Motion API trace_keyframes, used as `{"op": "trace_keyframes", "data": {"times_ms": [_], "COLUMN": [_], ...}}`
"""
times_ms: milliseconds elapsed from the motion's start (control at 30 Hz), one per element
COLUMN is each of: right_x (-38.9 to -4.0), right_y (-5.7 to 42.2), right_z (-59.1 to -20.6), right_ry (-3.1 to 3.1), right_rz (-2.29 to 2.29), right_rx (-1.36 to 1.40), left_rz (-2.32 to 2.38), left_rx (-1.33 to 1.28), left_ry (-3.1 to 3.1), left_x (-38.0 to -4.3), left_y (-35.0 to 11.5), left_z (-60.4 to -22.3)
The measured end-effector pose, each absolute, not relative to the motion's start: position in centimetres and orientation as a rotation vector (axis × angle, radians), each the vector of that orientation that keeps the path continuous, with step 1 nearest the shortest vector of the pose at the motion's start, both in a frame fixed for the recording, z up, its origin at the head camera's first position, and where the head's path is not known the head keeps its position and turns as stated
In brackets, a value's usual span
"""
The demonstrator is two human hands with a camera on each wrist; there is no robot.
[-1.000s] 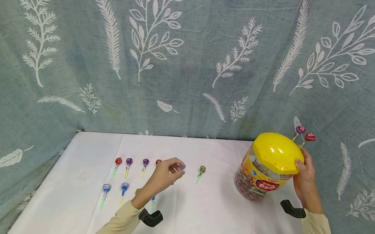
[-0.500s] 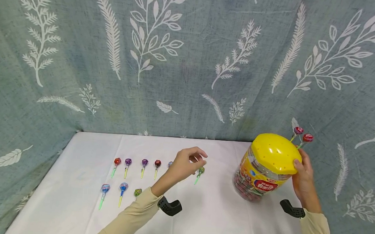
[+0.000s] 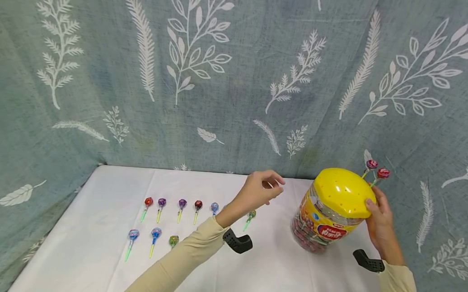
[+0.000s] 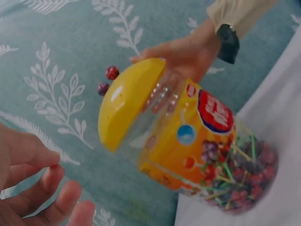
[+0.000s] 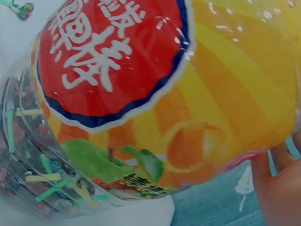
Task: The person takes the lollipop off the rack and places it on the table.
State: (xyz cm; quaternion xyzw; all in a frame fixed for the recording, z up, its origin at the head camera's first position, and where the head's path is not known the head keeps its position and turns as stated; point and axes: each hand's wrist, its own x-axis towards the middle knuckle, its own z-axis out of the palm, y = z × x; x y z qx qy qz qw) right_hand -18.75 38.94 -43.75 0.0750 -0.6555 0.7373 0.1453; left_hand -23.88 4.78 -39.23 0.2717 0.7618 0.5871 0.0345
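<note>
My left hand (image 3: 261,188) is over the table, left of a large clear candy jar (image 3: 322,229). Its fingers are loosely bent with nothing between them; the left wrist view shows the empty fingertips (image 4: 56,172). My right hand (image 3: 380,217) grips the jar high on its right side, thumb against the yellow lid (image 3: 342,190). Two red-wrapped lollipops (image 3: 383,173) stick up at the lid's far right edge, near that hand. More lollipops fill the jar's lower part behind a colourful label (image 5: 113,61).
Several lollipops lie in two rows on the white tablecloth (image 3: 101,241), including a red one (image 3: 148,201), a blue one (image 3: 156,233) and a green one (image 3: 252,214). My left forearm covers part of the rows. A grey-green leaf-print curtain (image 3: 239,74) hangs behind the table.
My left hand has left a blue lollipop in the back row and moved right, up towards the jar. My right hand and the jar have stayed nearly still.
</note>
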Motion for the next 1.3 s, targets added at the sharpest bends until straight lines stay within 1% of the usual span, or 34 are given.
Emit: {"op": "trace_keyframes", "data": {"times_ms": [533,733,900,1100,1300], "right_x": [-19.1,-19.1,-18.6,-18.7,-18.8], "right_y": [40.4,41.0,41.3,41.3,41.5], "right_z": [-41.9,-40.8,-41.0,-41.3,-41.1], "right_ry": [-2.164,-2.402,-2.498,-2.495,-2.445], "right_rz": [2.028,1.896,1.805,1.81,1.841], "right_rx": [0.264,0.273,0.236,0.221,0.24], "left_rz": [1.86,1.827,1.798,1.812,1.892], "left_rx": [0.928,0.973,1.039,1.065,1.03], "left_ry": [2.259,2.272,2.301,2.343,2.311], "left_x": [-27.0,-28.2,-28.8,-29.0,-28.3], "left_y": [10.0,12.6,15.5,18.8,22.2], "left_z": [-35.0,-34.7,-34.5,-33.9,-33.6]}}
